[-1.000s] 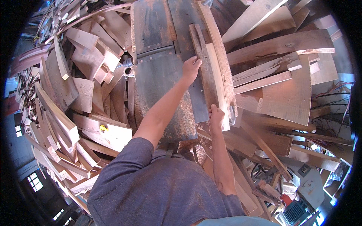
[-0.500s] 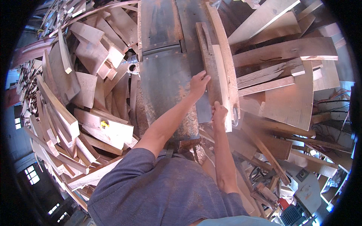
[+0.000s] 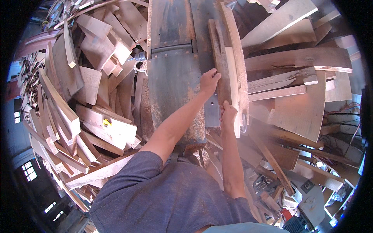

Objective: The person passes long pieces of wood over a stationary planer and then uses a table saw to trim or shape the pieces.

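A long, dark brown wooden strip [image 3: 223, 75] lies lengthwise on the grey metal table of a woodworking machine [image 3: 175, 77]. It rests alongside a pale strip of wood [image 3: 233, 97], just left of the long wooden fence [image 3: 239, 58]. My left hand [image 3: 210, 80] is closed at the strip's left edge, about midway along, its fingertips pressed against the wood. Nearer to me, my right hand [image 3: 229, 112] is closed in a fist-like grip at the strip's near end. The undersides of the strip and of both hands are hidden.
Stacked boards and offcuts [image 3: 91, 83] crowd the left side. More wide planks [image 3: 295, 60] lean to the right of the fence. Sawdust coats the machine's edges. A metal loop handle [image 3: 244, 122] sits by the fence's near end. A motor [image 3: 295, 224] stands at lower right.
Both hands and the brown strip have slid slightly forward, away from me, along the table. A small hole in the metal plate now shows between my hands. The whole view has shifted a little.
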Tool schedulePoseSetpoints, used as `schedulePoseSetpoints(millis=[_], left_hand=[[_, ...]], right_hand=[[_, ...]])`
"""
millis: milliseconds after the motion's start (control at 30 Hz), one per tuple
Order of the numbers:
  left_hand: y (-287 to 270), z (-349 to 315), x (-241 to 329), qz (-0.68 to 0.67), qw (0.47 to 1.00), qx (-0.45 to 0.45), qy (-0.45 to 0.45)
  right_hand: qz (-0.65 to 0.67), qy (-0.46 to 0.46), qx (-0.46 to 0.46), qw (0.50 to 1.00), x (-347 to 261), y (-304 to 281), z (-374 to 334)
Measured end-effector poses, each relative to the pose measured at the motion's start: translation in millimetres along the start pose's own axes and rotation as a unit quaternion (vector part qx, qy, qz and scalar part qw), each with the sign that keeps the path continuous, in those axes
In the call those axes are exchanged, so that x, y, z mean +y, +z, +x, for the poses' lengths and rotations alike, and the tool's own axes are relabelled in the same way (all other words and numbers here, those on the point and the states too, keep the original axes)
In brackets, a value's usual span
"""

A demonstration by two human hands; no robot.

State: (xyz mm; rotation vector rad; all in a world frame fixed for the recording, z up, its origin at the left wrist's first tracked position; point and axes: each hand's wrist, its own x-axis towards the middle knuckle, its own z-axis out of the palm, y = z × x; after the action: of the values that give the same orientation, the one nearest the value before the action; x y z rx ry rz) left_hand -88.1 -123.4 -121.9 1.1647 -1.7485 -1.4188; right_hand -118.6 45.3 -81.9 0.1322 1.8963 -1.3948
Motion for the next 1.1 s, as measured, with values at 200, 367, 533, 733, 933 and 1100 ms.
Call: schedulePoseSetpoints(millis=[200,367,533,733,933,1100], left_hand=[[3,7,-1,-0.013,1.0,-0.002,-0.009],[2,15,-1,-0.017,1.0,0.006,0.001],[3,23,0,-0.022,0.999,0.032,0.027],[2,29,4,-0.03,0.999,0.036,0.022],[-1,35,10,-0.007,0.999,0.034,0.029],[-1,42,5,-0.012,0.998,0.045,0.037]], right_hand=[[-0.015,0.012,0.001,1.0,-7,4,6],[-0.025,0.024,-0.004,0.999,-19,10,4],[-0.019,0.013,-0.005,1.0,-16,13,13],[-0.016,0.021,-0.008,1.0,-20,17,19],[-0.025,0.005,-0.007,1.0,-24,22,23],[-0.023,0.01,-0.015,1.0,-29,26,25]])
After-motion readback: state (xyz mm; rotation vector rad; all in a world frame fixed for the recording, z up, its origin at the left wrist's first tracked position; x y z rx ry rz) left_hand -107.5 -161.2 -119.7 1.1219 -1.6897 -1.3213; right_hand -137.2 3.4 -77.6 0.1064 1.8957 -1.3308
